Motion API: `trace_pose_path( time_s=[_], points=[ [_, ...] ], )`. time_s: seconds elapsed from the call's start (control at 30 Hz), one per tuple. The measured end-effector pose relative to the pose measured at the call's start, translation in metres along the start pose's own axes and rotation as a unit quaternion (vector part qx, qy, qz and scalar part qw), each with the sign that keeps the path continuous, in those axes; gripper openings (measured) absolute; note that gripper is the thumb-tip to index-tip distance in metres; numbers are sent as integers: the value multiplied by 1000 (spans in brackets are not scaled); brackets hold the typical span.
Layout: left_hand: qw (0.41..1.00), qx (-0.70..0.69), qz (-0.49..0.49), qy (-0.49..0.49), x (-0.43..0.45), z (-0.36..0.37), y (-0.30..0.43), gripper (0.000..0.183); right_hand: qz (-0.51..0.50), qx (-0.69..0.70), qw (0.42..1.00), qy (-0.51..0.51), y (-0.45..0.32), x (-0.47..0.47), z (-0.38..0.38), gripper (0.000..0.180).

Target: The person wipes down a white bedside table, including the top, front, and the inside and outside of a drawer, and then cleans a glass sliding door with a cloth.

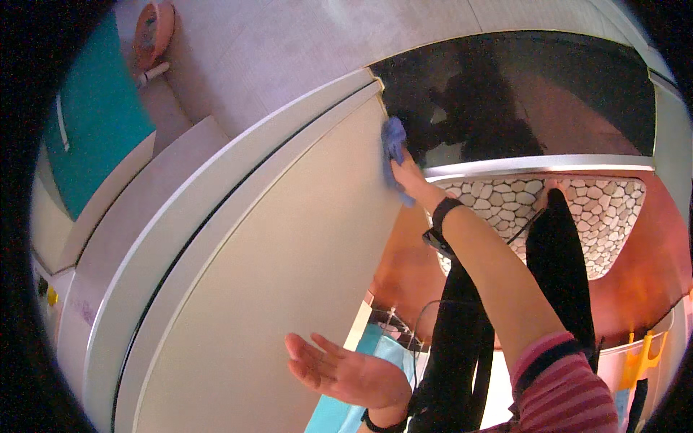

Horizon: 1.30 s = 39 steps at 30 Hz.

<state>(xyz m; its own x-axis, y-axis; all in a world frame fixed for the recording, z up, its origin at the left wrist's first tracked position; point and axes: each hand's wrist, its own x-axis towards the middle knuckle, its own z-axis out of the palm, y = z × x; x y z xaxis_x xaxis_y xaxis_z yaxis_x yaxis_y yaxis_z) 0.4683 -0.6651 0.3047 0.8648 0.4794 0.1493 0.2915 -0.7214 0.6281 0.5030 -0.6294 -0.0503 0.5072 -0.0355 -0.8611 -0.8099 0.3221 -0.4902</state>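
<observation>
My right hand (416,181) holds a crumpled blue cloth (395,142) against the lower edge of a broad cream panel (260,270), apparently a door. Part of the cloth hangs below my fingers. A dark band with a small device circles that wrist. My left hand (346,373) is raised in front of the panel, palm up and fingers apart, with nothing in it. It wears a black wristband. Beyond the cloth lies a glossy black floor slab (541,97) bordered by a silver metal strip (541,164).
A pebble-patterned mat (606,216) lies under my feet on a reddish-brown floor (644,292). A thin dark cable (417,325) loops beside my leg. Yellow plastic hooks (641,357) hang at lower right. At upper left are a terracotta-coloured pot (156,35) and a teal surface (103,130).
</observation>
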Motion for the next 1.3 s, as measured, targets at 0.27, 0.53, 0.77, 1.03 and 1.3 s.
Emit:
trace_pose_path(
  time_s=[0.27, 0.53, 0.77, 1.03, 1.3],
  points=[
    [994, -105, 26, -20, 9, -55, 46, 62, -79, -12, 997, -21, -67, -204, 38, 63],
    [981, -164, 101, 14, 32, -135, 122, 63, -596, -53, 769, -225, -224, -379, 48, 68],
    [944, -279, 163, 69, 38, -181, 145, 52, -608, -91, 766, -188, -251, -291, 45, 65],
    [968, -197, 155, 29, 35, -217, 151, 49, -42, 110, 986, -117, -249, -271, 47, 60],
    [922, -343, 169, 60, 49, -263, 219, 50, -591, -89, 784, -170, -262, -468, 64, 58]
  ],
)
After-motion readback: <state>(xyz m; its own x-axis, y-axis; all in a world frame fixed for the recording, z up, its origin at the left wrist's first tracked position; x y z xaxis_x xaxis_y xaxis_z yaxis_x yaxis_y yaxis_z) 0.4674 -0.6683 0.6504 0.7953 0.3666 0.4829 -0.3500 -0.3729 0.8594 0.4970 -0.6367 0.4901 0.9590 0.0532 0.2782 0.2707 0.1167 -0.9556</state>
